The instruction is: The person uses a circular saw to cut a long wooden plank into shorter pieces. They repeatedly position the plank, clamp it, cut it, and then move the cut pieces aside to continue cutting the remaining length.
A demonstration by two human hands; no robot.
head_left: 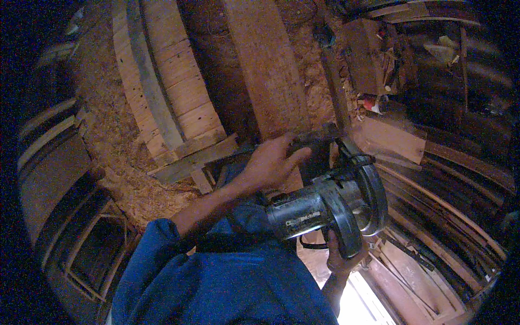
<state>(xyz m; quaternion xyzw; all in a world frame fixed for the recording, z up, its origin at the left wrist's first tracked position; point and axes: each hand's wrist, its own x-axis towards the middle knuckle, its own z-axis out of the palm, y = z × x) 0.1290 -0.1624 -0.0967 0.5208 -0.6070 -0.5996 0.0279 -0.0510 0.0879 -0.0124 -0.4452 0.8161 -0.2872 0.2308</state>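
Note:
A circular saw (303,208) with a silver-grey motor body and a rounded blade guard lies in front of my body, its guard toward the right. My right hand (340,254) is closed around the saw's dark handle, which partly hides the fingers. My left hand (273,162) reaches across on the near side of a long wide plank (268,70), thumb and forefinger apart. It is beside a dark crosswise piece (314,142) at the plank's near end; whether it presses on that piece I cannot tell. Where the blade meets the wood is hidden.
A slatted wooden panel (176,86) with a grey strip lies at the far left, above sawdust-covered ground (103,108). Long boards (433,216) are stacked at the right, near a pale board piece (392,142) and a red-and-white container (374,103). Wooden frames (100,246) stand at the left.

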